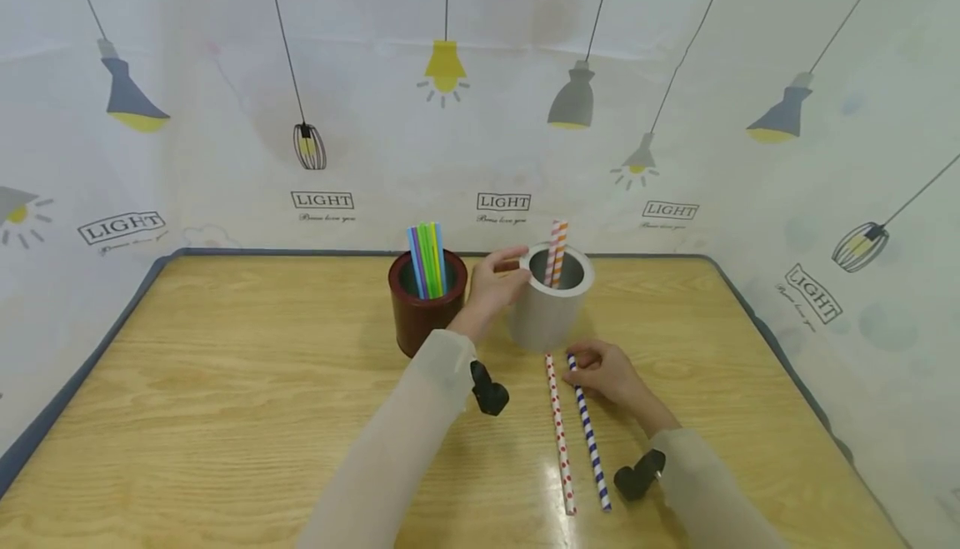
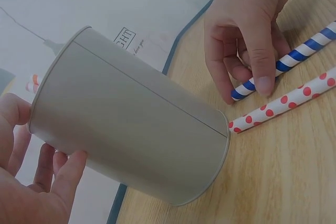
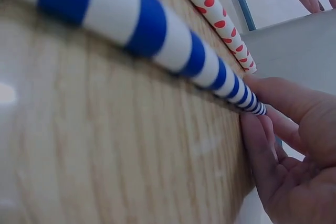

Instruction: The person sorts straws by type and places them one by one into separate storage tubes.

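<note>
My left hand (image 1: 504, 281) grips the side of an upright grey cylinder cup (image 1: 550, 316) near its rim. Two orange and pink striped straws (image 1: 556, 251) stand inside it. In the left wrist view the grey cup (image 2: 131, 135) fills the frame, with my left fingers (image 2: 55, 182) curled against its wall. My right hand (image 1: 583, 368) pinches the far end of a blue-striped straw (image 1: 590, 436) that lies flat on the table. A red-dotted straw (image 1: 559, 436) lies beside it on the left. The right wrist view shows the blue-striped straw (image 3: 157, 35) close up, held at its tip by my right fingers (image 3: 286, 129).
A dark red cup (image 1: 424, 316) holding several coloured plastic straws (image 1: 427, 259) stands left of the grey cup. The wooden table (image 1: 225, 399) has a dark border and is walled round by a lamp-print curtain (image 1: 337, 116).
</note>
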`<state>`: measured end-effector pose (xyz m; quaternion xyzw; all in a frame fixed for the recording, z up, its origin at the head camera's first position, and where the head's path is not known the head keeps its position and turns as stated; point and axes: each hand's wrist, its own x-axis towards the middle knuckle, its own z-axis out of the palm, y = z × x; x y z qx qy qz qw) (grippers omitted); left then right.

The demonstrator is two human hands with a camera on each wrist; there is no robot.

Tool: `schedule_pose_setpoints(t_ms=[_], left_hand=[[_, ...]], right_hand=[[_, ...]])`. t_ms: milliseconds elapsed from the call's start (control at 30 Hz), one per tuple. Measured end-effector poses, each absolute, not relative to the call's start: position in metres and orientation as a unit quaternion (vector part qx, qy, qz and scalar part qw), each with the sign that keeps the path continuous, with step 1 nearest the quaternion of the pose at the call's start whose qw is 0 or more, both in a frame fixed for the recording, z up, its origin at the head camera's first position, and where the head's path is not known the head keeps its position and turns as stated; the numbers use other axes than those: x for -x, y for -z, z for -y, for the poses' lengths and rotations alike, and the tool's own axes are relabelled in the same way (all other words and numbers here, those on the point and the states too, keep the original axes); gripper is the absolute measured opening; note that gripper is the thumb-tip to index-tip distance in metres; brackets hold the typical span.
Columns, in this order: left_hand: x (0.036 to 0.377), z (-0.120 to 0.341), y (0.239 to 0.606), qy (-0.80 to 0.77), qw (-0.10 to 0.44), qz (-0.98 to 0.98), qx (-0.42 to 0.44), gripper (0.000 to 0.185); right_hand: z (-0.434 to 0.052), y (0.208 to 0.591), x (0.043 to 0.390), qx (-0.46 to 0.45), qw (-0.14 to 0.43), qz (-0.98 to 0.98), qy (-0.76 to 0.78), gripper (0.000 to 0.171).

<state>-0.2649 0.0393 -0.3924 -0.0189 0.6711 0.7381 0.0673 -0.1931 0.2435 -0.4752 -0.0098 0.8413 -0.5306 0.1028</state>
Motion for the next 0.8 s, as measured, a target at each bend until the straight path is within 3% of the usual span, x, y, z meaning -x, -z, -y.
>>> schedule_pose_setpoints(t_ms=[800], left_hand=[[0.2663, -0.0403, 0.3924, -0.734, 0.077, -0.674, 0.029, 0.039]], right_hand=[[-0.2456, 0.4746, 0.1916, -0.026, 0.101, -0.838, 0.535, 0.04]])
